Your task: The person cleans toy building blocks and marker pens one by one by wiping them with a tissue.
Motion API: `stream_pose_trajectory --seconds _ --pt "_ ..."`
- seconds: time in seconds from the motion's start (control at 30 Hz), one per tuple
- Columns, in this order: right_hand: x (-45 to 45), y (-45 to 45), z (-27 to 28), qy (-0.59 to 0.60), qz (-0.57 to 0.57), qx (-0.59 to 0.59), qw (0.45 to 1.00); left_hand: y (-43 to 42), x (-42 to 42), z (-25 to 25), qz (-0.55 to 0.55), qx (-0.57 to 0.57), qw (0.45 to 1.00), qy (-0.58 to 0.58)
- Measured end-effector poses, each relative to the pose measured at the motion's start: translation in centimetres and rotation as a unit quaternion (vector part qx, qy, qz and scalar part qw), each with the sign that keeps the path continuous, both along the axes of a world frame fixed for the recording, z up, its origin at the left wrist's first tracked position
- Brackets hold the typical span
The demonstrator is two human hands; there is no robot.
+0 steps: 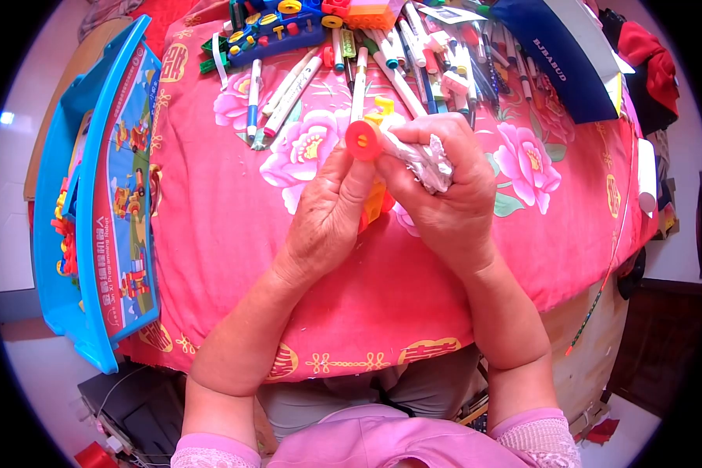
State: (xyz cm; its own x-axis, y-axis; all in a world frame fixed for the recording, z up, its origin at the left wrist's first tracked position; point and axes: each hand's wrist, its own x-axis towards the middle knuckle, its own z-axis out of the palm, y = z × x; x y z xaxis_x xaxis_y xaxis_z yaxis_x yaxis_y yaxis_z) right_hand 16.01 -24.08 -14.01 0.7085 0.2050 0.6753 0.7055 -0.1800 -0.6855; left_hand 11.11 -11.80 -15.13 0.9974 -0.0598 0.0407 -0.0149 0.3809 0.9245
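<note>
Red plastic, one round disc [363,140] with a yellow centre, held up over the near-middle of the table. Hands: two. Left hand [324,207] nearly closed, thumb and fingers pinching the disc's lower edge. Right hand [464,199] curled around one crumpled whitish wad [433,165], fingertips close beside the disc. Yellow plastic [384,109] shows behind, orange plastic [376,204] below between the hands; from here I can't tell whether they join the disc, since the hands block the view.

Beyond: one white pen [359,82] pointing towards the disc; three more pens [292,97] lying to its left. The main marker heap [444,66] overlaps too much to count. Behind, one blue toy base [277,43] and one orange block [370,17]. Far right, one navy box [550,58] over the heap's edge. Left side, one blue bin [62,288] with toy parts inside. Under it all, a red flowered cloth [226,210].
</note>
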Motion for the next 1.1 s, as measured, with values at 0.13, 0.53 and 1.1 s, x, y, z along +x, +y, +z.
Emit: stream_pose_trajectory --seconds 0.13,0.53,1.1 --pt "-0.1 -0.7 0.4 0.033 0.064 -0.054 0.996 -0.4 0.2 -0.3 0.059 0.006 0.998 -0.031" --pt "-0.6 -0.1 0.4 0.017 0.059 -0.098 0.993 1.3 0.9 -0.9 0.030 0.028 0.999 -0.017" --pt "-1.3 0.2 0.3 0.080 0.207 -0.096 0.970 2.4 1.3 -0.2 0.051 -0.030 0.997 0.051"
